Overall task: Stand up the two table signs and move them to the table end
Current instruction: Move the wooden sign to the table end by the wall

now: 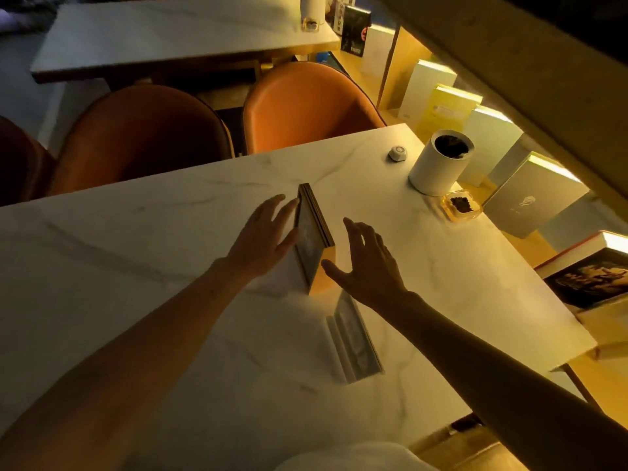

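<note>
While you lean over the white marble-patterned table point(136, 266), the parts of the scene read as follows.

Standing sign: a framed rectangular table sign with a dark picture face and gold-lit edge point(314, 239) stands upright on the table near its middle, between your two hands.

Lying sign: a second pale rectangular framed table sign point(355, 338) lies flat on the table, nearer to you, just beside your right forearm.

Left hand: your left hand point(263, 237) is spread with straight fingers; the fingertips lie against the left face of the standing sign, grasping nothing.

Right hand: your right hand point(367, 263) is spread and released, fingers curved, just right of the standing sign; whether the thumb touches the frame cannot be told.

Table end: a white cylindrical container with dark contents point(440, 163), a small white round button device point(397, 153) and a clear square amber-lit dish holding something dark point(460, 205) sit at the far right end.

Surroundings: two orange upholstered chairs point(306, 107) stand beyond the table's far edge.
</note>
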